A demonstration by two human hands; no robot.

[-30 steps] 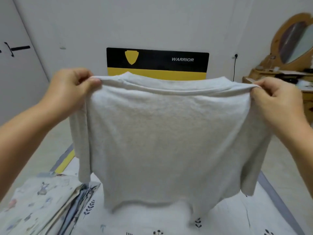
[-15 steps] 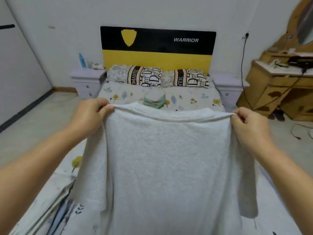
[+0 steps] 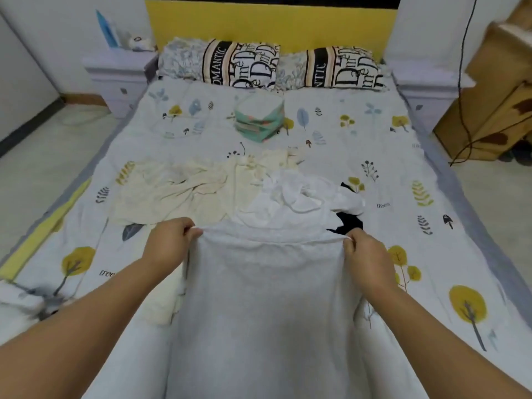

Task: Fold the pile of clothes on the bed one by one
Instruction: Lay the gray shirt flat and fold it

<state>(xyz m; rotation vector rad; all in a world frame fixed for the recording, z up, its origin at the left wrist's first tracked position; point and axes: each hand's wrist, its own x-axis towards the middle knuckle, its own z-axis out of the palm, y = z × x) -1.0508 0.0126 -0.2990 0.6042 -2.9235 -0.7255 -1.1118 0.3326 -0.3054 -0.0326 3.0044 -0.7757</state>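
Observation:
A light grey T-shirt [image 3: 264, 306] stretches from my hands down toward me over the bed [image 3: 431, 214]. My left hand [image 3: 169, 246] pinches its top left corner, and my right hand [image 3: 364, 257] pinches the top right corner. Just beyond the shirt lies the pile: a crumpled white garment [image 3: 296, 200], cream-coloured clothes [image 3: 178, 194] to its left, and a black piece [image 3: 349, 223] showing at the right under the white one. The shirt's lower part runs out of the frame.
A folded green patterned bundle [image 3: 259, 119] stands mid-bed, with two pillows [image 3: 270, 67] against the yellow headboard. White nightstands [image 3: 118, 79] flank the bed. A wooden dresser [image 3: 495, 93] with a cable stands at the right. Folded cloth [image 3: 20, 300] lies at the left edge.
My hands have lowered the grey shirt from chest height down onto the bed in front of the pile, and the view has tipped down, revealing the pile behind it.

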